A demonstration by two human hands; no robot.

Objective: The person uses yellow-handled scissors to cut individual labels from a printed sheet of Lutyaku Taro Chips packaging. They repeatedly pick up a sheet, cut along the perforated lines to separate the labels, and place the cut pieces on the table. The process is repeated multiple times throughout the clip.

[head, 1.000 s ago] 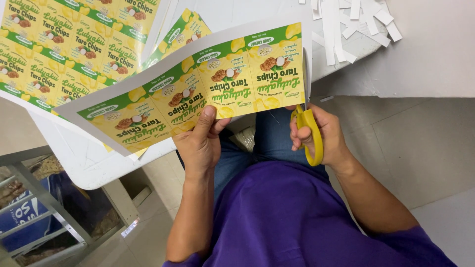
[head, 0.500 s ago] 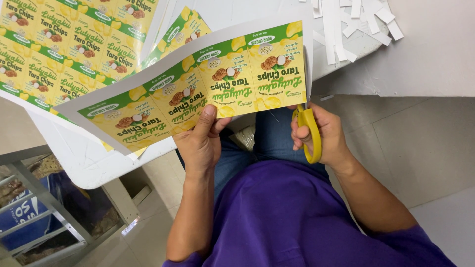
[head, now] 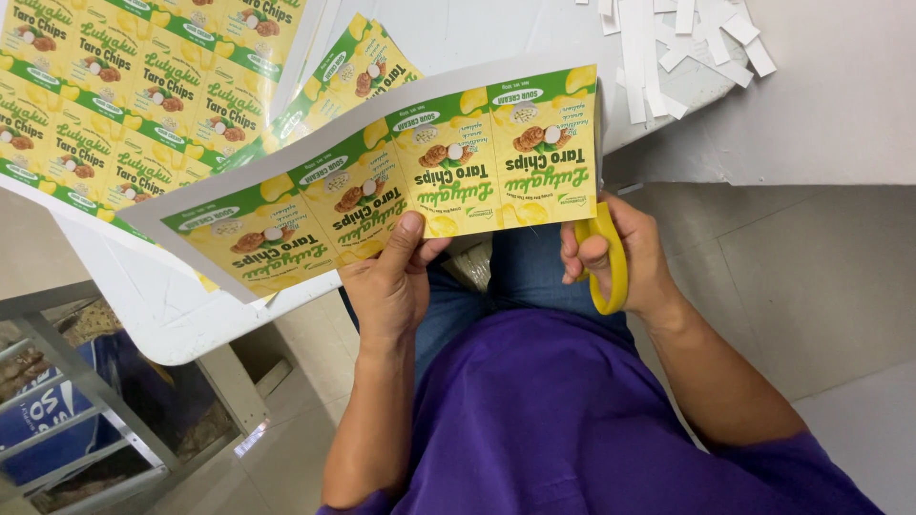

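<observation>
My left hand (head: 391, 281) pinches the lower edge of a paper strip of yellow-and-green printed labels (head: 401, 186), thumb on top, holding it up over my lap. My right hand (head: 625, 257) grips yellow-handled scissors (head: 608, 262) at the strip's right edge; the blades run up along that edge and are mostly hidden behind the paper.
A white table (head: 840, 105) lies ahead with a full sheet of the same labels (head: 124, 86) at the left, another partial sheet (head: 358, 67) under the strip, and several white paper offcuts (head: 677, 38) at the upper right. A metal rack (head: 86, 381) stands at the lower left on the tiled floor.
The strip and both hands have barely shifted; the scissors stay at the strip's right edge.
</observation>
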